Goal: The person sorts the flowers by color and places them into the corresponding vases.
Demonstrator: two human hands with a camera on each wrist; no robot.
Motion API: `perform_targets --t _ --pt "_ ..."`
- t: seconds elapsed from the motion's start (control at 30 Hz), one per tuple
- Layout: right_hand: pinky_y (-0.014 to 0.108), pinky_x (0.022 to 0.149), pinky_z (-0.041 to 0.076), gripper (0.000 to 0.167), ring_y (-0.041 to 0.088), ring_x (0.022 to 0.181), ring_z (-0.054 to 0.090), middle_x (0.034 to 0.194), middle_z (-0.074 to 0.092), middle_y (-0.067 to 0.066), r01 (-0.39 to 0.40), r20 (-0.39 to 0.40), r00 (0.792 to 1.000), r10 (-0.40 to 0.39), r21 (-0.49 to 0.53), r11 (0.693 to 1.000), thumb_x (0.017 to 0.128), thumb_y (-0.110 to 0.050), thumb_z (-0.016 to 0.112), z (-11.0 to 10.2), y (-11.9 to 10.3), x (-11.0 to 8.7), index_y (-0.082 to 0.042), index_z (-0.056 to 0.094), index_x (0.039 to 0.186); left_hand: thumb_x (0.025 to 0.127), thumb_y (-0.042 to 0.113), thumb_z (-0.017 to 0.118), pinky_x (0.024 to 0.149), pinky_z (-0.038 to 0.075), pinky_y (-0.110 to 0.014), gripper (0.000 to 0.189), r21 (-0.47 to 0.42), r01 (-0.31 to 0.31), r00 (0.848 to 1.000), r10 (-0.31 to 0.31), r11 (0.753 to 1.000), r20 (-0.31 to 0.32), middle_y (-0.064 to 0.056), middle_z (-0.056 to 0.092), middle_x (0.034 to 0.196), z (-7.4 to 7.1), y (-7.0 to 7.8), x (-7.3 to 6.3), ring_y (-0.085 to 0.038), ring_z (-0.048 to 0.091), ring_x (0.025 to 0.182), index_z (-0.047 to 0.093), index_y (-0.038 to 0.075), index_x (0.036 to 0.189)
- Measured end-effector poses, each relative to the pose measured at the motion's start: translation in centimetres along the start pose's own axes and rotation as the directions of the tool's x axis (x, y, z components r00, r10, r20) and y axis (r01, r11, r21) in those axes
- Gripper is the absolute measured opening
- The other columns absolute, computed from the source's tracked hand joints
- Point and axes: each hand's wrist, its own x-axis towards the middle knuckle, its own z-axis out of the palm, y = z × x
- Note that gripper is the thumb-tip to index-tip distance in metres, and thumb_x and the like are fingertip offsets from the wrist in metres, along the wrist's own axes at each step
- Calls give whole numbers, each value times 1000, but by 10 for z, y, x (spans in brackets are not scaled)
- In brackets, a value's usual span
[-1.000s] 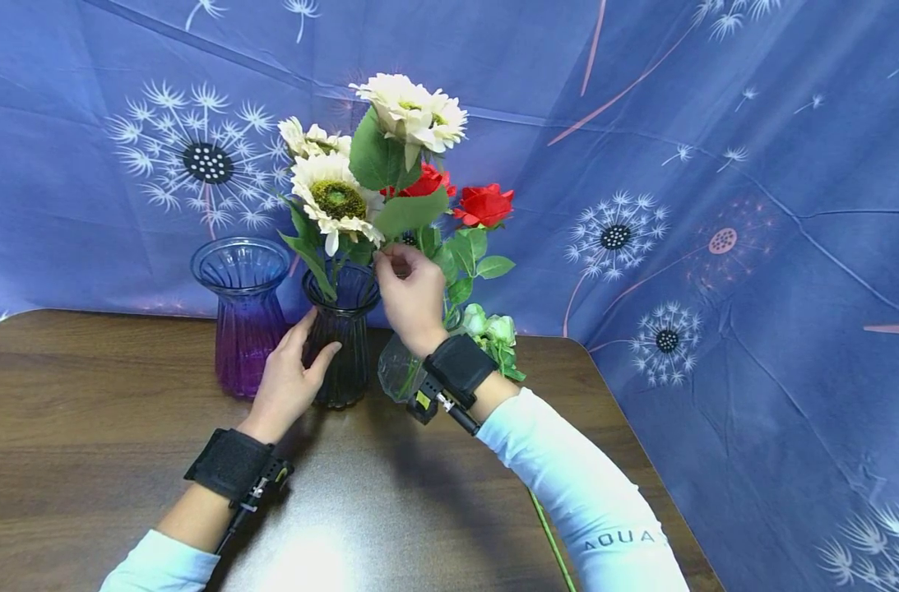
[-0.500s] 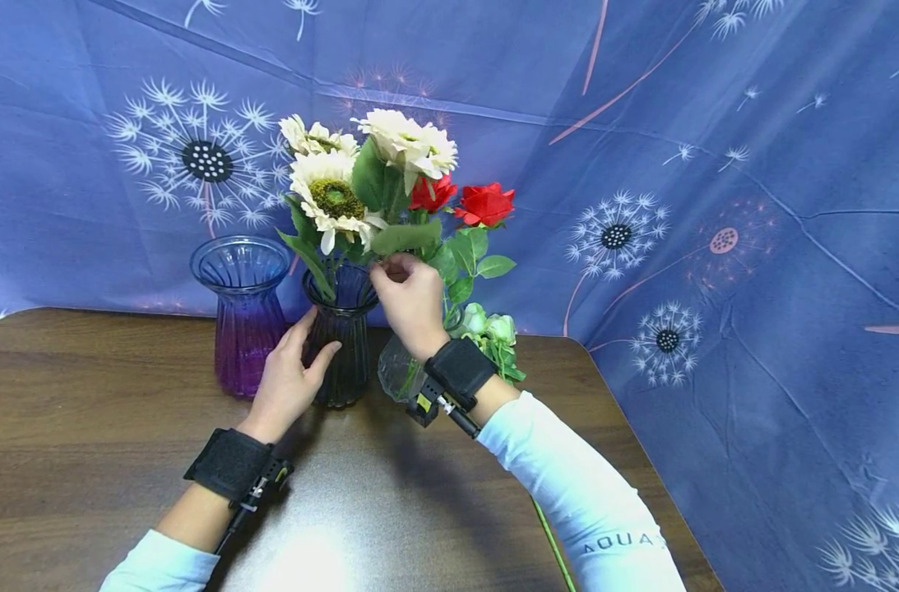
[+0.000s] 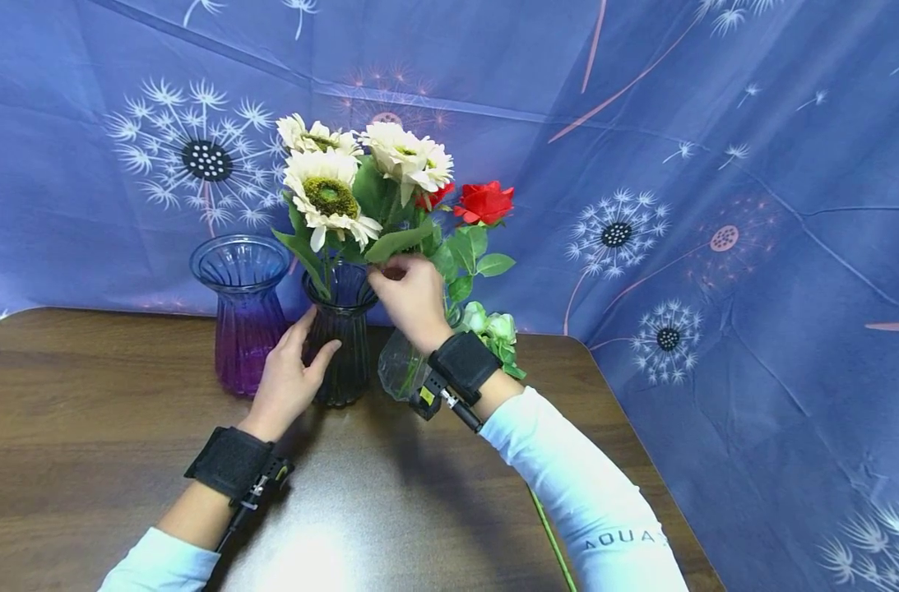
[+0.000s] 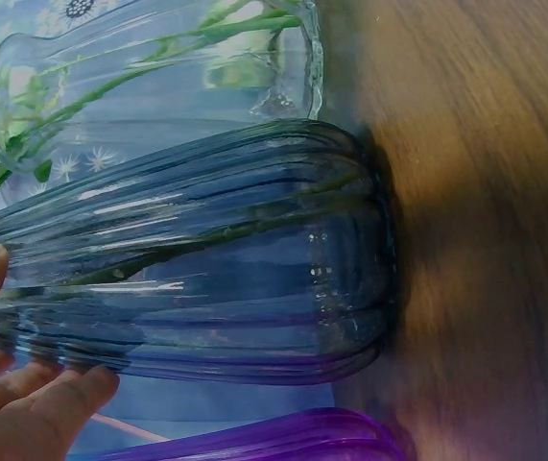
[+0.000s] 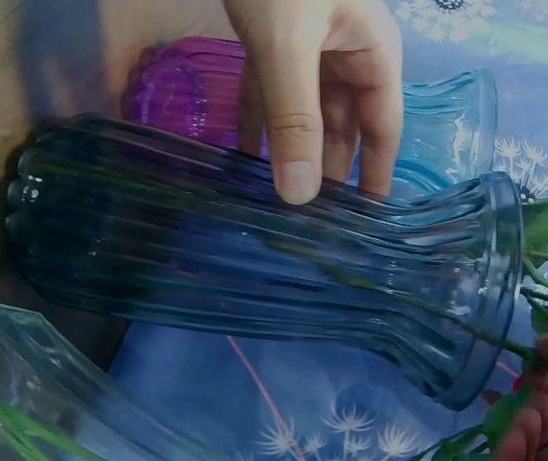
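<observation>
A dark smoky ribbed vase [image 3: 340, 353] stands upright near the back of the table. My left hand [image 3: 289, 378] holds its side, thumb in front and fingers behind; the left wrist view shows the fingertips [image 4: 96, 389] against the glass. My right hand [image 3: 415, 300] pinches the green stem [image 5: 523, 351] of a white artificial sunflower [image 3: 408, 156] right at the rim. Part of a stem [image 4: 187, 245] runs down inside the glass. Another white sunflower [image 3: 326, 193] with leaves leans out of the vase on the left.
To the left stands a blue-to-purple vase [image 3: 245, 321]. Behind my right wrist is a clear vase [image 3: 400, 366] with red roses [image 3: 484, 203] rising above it and pale green blooms [image 3: 497, 329] beside. A loose green stem [image 3: 553, 538] lies under my right sleeve.
My right hand has come down slightly, and the right-hand white sunflower has sunk lower toward the dark vase. The left hand has stayed in place on the vase.
</observation>
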Motion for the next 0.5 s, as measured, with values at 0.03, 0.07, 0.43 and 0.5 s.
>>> perform_targets --t 0.03,0.07,0.43,0.5 --pt "18 55 38 16 12 63 56 67 64 2 5 13 1000 -5 -20 1000 80 -20 65 -1 0 0 -7 70 72 89 17 64 96 43 -54 60 1 2 1000 -2 1000 0 -29 49 133 0 0 0 -44 53 113 38 -2 140" --pt "18 54 36 17 12 61 53 64 61 1 11 23 1000 -10 -43 999 80 -20 65 -1 -1 1 -7 71 71 89 17 64 96 43 -54 60 2 4 1000 -4 1000 2 -29 49 133 0 0 0 -44 53 113 38 -2 140" --pt "21 49 27 20 10 52 38 54 43 -8 -51 114 992 63 -108 993 82 -23 65 -1 2 2 -8 67 68 88 16 65 95 43 -54 61 2 2 1000 -2 1000 -11 -29 50 131 1 1 0 -43 54 112 39 -2 140" --pt "21 49 28 21 10 51 38 54 44 -8 -57 120 990 69 -103 993 82 -24 65 0 2 2 -8 68 70 88 16 65 95 43 -54 61 1 7 1000 -7 1000 -6 -29 49 133 1 1 -1 -43 54 113 38 -2 140"
